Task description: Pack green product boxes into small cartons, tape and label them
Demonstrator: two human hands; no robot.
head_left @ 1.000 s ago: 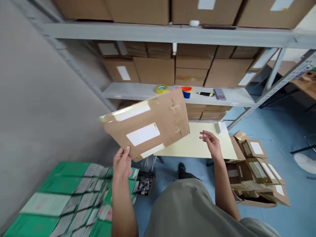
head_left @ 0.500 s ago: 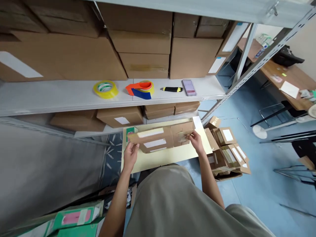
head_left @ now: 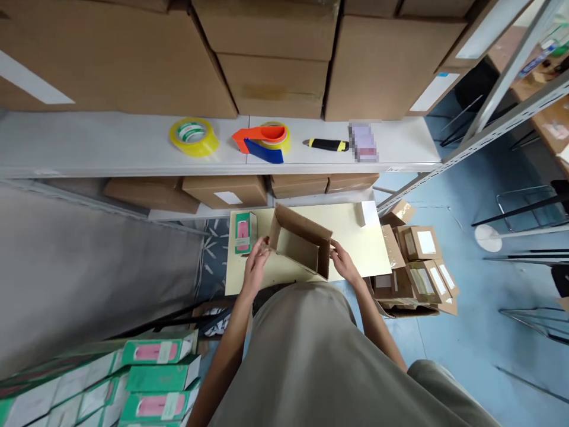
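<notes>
An open brown cardboard box is held tilted above the pale yellow tabletop, its hollow inside facing me. My left hand grips the box's left end, with the fingers at its edge. At the opposite end, my right hand has its fingers on the right side wall. Just beyond my left hand stands a green-and-white box with a pink picture. A small white box sits at the far right of the tabletop.
On the grey shelf lie a yellow tape roll, an orange-and-blue tape dispenser, a utility knife and a blurred item. Cartons fill the rack. Small cardboard boxes are heaped right; green boxes lie lower left.
The flat cardboard has been opened out into a hollow box between my hands. It has turned, uncovering the green box and the white box. My view has shifted downward.
</notes>
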